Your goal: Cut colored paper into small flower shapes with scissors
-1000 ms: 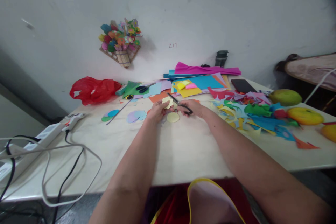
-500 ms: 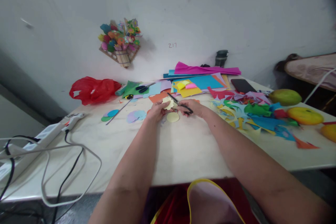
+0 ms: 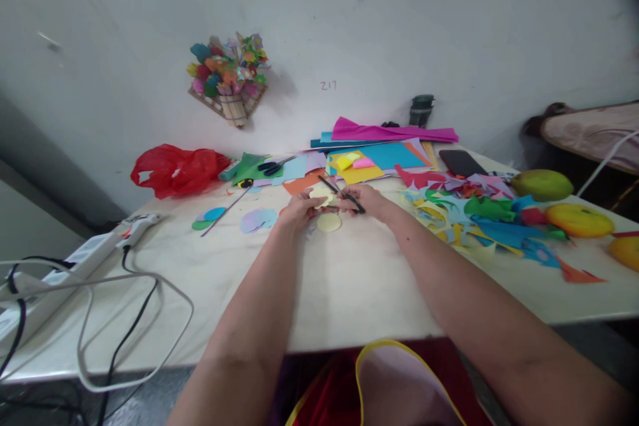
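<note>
Near the middle of the table, my left hand (image 3: 298,208) pinches a pale yellow paper piece (image 3: 322,196) with a wavy, scalloped edge. My right hand (image 3: 367,202) is closed round the dark handles of a pair of scissors (image 3: 355,204). The scissor blades point up and left, beside the paper's right edge; whether they touch it I cannot tell. Just below both hands, a pale yellow paper circle (image 3: 329,222) lies flat on the table.
Lilac and blue circles (image 3: 258,220) and green-blue circles (image 3: 210,216) lie left. A second pair of scissors (image 3: 272,166), coloured sheets (image 3: 384,156) and a red bag (image 3: 180,170) sit behind. Scraps (image 3: 479,213), a phone (image 3: 462,164) and mangoes (image 3: 579,219) are right; cables (image 3: 134,279) left.
The yellow paper has turned slightly in my left hand. My right hand's scissors have shifted a little, their handles now looking narrower. The other things lie as before.
</note>
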A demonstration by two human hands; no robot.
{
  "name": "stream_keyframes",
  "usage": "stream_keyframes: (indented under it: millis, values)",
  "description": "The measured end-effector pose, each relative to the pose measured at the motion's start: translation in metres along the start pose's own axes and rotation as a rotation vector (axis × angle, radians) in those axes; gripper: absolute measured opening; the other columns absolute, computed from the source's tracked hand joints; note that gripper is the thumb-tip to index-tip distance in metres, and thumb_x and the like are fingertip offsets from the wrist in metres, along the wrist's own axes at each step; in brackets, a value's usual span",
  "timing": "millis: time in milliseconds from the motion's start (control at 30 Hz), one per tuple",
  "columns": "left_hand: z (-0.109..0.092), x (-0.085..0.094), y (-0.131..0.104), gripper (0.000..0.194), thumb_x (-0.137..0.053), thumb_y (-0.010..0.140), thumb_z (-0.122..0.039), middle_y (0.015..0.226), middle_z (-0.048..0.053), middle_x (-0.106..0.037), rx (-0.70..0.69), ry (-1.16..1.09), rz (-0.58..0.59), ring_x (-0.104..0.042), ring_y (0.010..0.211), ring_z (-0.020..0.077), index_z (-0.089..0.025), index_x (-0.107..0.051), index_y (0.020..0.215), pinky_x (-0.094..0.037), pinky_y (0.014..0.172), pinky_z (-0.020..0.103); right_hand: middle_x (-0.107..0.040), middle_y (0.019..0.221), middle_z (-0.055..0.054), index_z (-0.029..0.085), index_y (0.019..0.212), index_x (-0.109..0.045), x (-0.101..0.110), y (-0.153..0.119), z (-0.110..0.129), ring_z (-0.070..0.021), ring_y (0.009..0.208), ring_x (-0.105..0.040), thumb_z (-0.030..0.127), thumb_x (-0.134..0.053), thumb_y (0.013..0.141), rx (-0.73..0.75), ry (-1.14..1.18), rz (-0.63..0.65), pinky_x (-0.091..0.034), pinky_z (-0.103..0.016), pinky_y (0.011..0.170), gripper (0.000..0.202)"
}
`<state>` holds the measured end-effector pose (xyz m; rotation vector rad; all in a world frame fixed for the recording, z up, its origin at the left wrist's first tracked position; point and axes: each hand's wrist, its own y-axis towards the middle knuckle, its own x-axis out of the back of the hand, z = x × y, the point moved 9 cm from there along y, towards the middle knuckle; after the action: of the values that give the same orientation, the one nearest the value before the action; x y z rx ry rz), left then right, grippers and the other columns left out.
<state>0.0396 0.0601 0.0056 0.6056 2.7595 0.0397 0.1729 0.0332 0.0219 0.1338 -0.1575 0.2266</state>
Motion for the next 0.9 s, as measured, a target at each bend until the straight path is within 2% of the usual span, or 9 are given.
stream_keyframes:
  millis: [100, 200, 433, 733, 900]
  values:
    - [0.004, -0.007, -0.001, 0.03, -0.083, 0.054, -0.016, 0.074, 0.008, -0.07, 0.027, 0.05, 0.055, -0.064, 0.06, 0.015, -0.01, -0.069, 0.08, -0.053, 0.061, 0.027, -0.059, 0.059, 0.005, 0.015, 0.084, -0.059, 0.007, 0.003, 0.003, -0.0087, 0.05, -0.054, 0.028, -0.084, 0.051, 0.051, 0.098, -0.075, -0.042, -0.02, 0.05, 0.044]
    - [0.008, -0.015, -0.002, 0.032, -0.084, 0.053, -0.017, 0.076, 0.009, -0.071, 0.059, 0.1, 0.103, -0.065, 0.063, 0.017, -0.01, -0.07, 0.081, -0.054, 0.063, 0.028, -0.061, 0.062, 0.005, 0.015, 0.091, -0.059, 0.009, 0.004, 0.005, -0.0104, 0.055, -0.056, 0.028, -0.083, 0.049, 0.082, 0.179, -0.099, -0.043, -0.022, 0.053, 0.05]
    - [0.012, -0.022, -0.003, 0.026, -0.084, 0.052, -0.018, 0.065, 0.007, -0.067, 0.094, 0.171, 0.126, -0.063, 0.056, 0.0145, -0.009, -0.069, 0.071, -0.051, 0.058, 0.026, -0.06, 0.061, 0.005, 0.016, 0.09, -0.058, 0.009, 0.004, 0.009, -0.0101, 0.055, -0.055, 0.021, -0.077, 0.052, 0.108, 0.168, -0.115, -0.045, -0.023, 0.057, 0.042]
    - [0.011, -0.002, 0.004, 0.023, -0.082, 0.058, -0.019, 0.073, 0.01, -0.072, 0.055, 0.078, -0.008, -0.067, 0.061, 0.0182, -0.01, -0.07, 0.076, -0.054, 0.065, 0.029, -0.054, 0.054, 0.006, 0.016, 0.084, -0.057, 0.015, 0.0, 0.013, -0.0092, 0.047, -0.05, 0.027, -0.078, 0.057, 0.11, 0.183, -0.231, -0.039, -0.022, 0.048, 0.035]
    - [0.006, 0.005, 0.004, 0.024, -0.08, 0.062, -0.021, 0.075, 0.01, -0.073, 0.0, 0.039, -0.061, -0.068, 0.064, 0.0179, -0.01, -0.071, 0.081, -0.056, 0.07, 0.03, -0.056, 0.055, 0.005, 0.016, 0.087, -0.057, 0.015, -0.003, 0.009, -0.0089, 0.046, -0.051, 0.026, -0.08, 0.059, 0.012, 0.159, -0.223, -0.039, -0.02, 0.045, 0.037]
